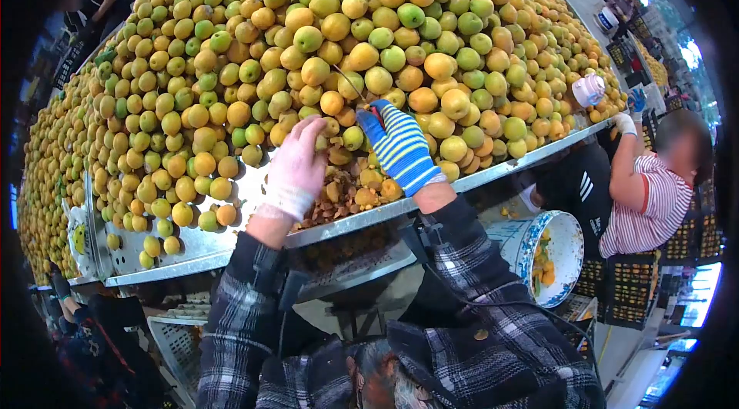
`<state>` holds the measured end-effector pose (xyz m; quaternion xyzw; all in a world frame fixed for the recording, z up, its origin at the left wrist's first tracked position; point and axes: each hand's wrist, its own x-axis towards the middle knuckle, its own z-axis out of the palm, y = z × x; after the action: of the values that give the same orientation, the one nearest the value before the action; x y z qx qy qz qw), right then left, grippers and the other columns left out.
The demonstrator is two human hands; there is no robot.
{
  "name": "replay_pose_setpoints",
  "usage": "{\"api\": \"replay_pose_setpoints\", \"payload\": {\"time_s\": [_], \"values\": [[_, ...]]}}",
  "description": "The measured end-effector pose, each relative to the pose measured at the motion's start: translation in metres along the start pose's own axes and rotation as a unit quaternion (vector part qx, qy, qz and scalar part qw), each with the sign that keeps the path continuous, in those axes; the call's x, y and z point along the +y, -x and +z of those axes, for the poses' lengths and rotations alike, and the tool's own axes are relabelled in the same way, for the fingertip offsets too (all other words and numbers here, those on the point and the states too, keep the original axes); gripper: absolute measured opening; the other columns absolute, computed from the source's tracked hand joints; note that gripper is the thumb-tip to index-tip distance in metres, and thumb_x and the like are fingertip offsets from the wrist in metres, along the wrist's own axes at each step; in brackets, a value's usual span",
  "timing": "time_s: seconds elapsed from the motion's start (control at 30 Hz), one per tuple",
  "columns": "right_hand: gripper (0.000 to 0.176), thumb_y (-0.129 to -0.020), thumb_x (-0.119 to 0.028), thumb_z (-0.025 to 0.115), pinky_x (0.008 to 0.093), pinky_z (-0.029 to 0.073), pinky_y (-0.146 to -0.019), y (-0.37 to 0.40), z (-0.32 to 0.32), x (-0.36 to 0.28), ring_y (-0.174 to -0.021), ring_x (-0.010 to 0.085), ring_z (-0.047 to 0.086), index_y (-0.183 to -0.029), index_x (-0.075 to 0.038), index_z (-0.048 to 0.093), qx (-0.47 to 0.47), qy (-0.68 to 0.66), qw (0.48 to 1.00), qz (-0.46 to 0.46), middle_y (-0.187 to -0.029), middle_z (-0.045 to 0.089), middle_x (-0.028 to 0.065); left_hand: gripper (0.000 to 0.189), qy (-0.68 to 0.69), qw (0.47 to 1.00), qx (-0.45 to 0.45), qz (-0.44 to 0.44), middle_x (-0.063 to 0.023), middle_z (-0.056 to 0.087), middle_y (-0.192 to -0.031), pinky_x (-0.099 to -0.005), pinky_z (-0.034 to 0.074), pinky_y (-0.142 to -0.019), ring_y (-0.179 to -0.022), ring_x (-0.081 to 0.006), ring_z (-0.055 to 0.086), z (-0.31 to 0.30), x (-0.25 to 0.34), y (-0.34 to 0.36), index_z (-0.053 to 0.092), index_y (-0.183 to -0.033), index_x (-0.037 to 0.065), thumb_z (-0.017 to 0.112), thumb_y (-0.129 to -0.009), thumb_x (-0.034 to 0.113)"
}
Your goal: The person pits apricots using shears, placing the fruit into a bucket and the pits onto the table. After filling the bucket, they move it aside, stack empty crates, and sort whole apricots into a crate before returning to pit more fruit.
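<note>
1. At far left: white bag (78, 243) with yellow face print, lying by the metal table's (346, 222) edge.
2. Center: yellow-green fruit (331, 24) heaped on the table, both sides of my hands and beyond.
3. My left hand (297, 161), pale glove: fingers curled at the heap's near edge; can't tell if they grip a fruit.
4. Brown trimmings (346, 192) between my wrists.
5. My right hand (396, 145), striped glove: clamped on a thin tool (349, 82), tip angled up-left over the fruit.
6. Right: blue-patterned bucket (556, 255), orange pieces inside; co-worker's black trousers (577, 201), three white stripes, small lettering unreadable.
</note>
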<state>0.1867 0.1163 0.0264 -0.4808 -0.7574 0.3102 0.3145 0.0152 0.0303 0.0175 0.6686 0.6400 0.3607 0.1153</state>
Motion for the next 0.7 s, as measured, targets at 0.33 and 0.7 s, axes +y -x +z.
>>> {"api": "replay_pose_setpoints", "payload": {"time_s": [0.33,0.7], "values": [[0.039,-0.088,-0.040,0.062,0.0475,0.050,-0.066,0.007,-0.001,0.001,-0.076,0.0399,0.064,-0.090,-0.002,0.059,-0.022,0.078,0.997,0.012,-0.079,0.065,0.0204,0.047,-0.106,0.986,-0.054,-0.115,-0.0171,0.053,-0.111,-0.0409,0.049,-0.084,-0.102,-0.0366,0.055,0.017,-0.004,-0.005,0.057,-0.113,0.007,0.073,-0.069,0.003],[0.028,-0.096,-0.029,0.053,0.0452,0.046,-0.058,0.028,0.013,-0.013,-0.069,0.0405,0.060,-0.091,-0.002,0.059,-0.109,-0.168,0.979,-0.046,-0.075,0.063,0.0218,0.043,0.685,0.682,-0.032,-0.254,-0.0073,0.058,-0.110,-0.0252,0.049,-0.073,-0.086,-0.0160,0.059,-0.007,0.021,0.016,0.045,-0.132,0.006,0.052,-0.092,0.019]]}}
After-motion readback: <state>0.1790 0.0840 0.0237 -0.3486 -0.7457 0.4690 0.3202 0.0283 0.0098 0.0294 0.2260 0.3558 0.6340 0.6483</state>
